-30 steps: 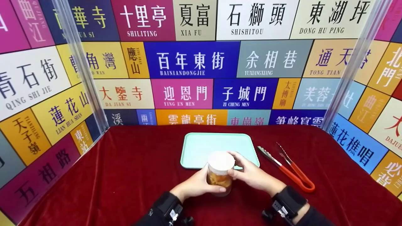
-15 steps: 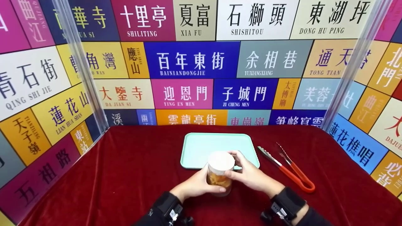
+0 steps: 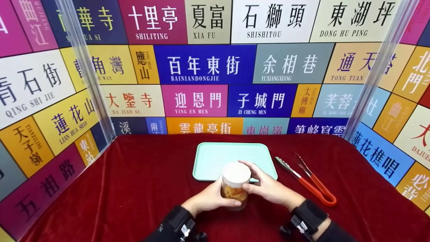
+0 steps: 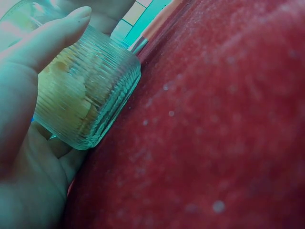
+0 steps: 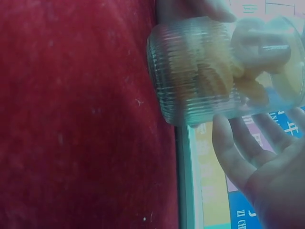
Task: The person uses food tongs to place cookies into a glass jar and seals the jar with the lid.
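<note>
A clear glass jar point(image 3: 231, 192) with a white lid point(image 3: 236, 172) stands upright on the red cloth, just in front of the tray. Ribbing runs round its lower wall, and yellow-brown pieces point(image 5: 214, 76) show through the glass. My left hand point(image 3: 209, 197) grips the body from the left, its thumb across the near side. From the right, my right hand point(image 3: 268, 186) holds the lid at its edge, thumb in front and fingers behind. In the right wrist view, the right fingers point(image 5: 228, 148) curve beside the jar; the lid lies outside that view.
A mint-green tray point(image 3: 215, 156) lies flat behind the jar. To the right rest metal tongs point(image 3: 319, 190) with red handles, their arms spread. Panels printed with place names point(image 3: 205, 64) form walls behind and on both sides of the cloth-covered table point(image 3: 144, 174).
My right thumb and fingers have shifted slightly around the lid's edge, with the fingers now farther left behind it. The left hand and the jar stay in place.
</note>
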Available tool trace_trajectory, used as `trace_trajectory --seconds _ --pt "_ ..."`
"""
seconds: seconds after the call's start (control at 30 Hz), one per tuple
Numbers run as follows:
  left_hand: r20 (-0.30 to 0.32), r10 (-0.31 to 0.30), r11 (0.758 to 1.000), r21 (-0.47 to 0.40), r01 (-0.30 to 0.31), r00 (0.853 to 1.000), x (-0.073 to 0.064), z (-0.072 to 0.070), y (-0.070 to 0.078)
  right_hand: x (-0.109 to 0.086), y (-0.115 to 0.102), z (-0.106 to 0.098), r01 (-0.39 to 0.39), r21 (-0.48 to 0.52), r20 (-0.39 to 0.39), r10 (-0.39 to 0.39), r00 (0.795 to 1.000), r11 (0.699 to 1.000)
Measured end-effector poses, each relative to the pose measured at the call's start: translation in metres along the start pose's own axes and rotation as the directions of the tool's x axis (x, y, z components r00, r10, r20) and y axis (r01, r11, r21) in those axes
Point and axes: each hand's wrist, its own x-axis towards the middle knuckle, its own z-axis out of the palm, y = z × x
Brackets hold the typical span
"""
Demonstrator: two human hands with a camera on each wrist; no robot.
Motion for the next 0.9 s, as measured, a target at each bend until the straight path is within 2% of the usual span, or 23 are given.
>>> trace_trajectory --seconds 0.13,0.3,0.53,0.9 --pt "0.001 -0.01 1.0 -0.005 0.01 1.0 0.0001 0.0001 -0.0003 -0.0009 0.0003 -0.0009 -0.017 0.016 0.021 0.017 1.0 1.0" --pt "-0.003 -0.016 1.0 -0.001 0.016 1.0 -0.0003 -0.0002 -0.0005 -0.0004 0.0006 -0.001 -0.004 -0.034 0.011 0.005 1.0 0.999" --pt "-0.008 -0.016 1.0 0.012 0.016 1.0 -0.0007 -0.0001 -0.0012 0.0002 0.0008 -0.0009 0.021 -0.045 0.005 -0.021 1.0 0.999" --pt "-0.01 -0.009 1.0 0.019 0.009 1.0 -0.0004 -0.0006 0.0009 0.0001 -0.0006 0.0002 0.003 -0.051 -0.018 -0.004 1.0 0.999"
